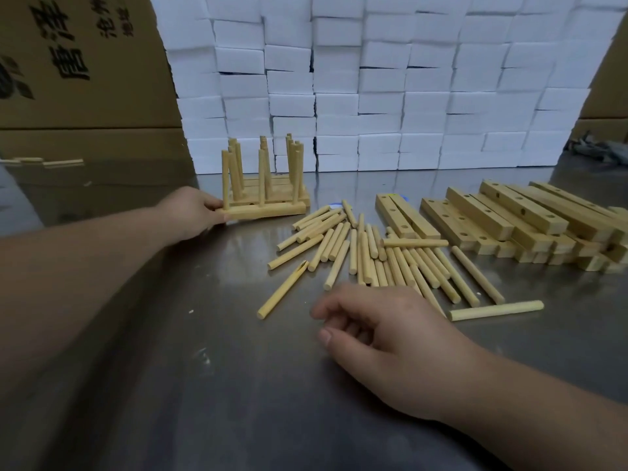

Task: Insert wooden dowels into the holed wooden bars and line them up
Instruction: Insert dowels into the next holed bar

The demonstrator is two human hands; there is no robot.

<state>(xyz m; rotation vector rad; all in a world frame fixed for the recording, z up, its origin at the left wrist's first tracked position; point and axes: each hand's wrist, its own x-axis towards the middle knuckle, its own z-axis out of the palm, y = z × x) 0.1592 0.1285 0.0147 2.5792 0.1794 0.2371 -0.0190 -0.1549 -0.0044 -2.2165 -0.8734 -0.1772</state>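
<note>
Fingers of the left hand hold the nearest filled bar at ten o'clock, the right hand lies slack and empty, and many loose dowels and bare bars at two o'clock remain.

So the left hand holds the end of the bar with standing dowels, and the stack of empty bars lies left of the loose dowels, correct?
Not quite. The head view shows the stack of empty bars right of the loose dowels, not left. The left hand does hold the bar by its end.
</note>
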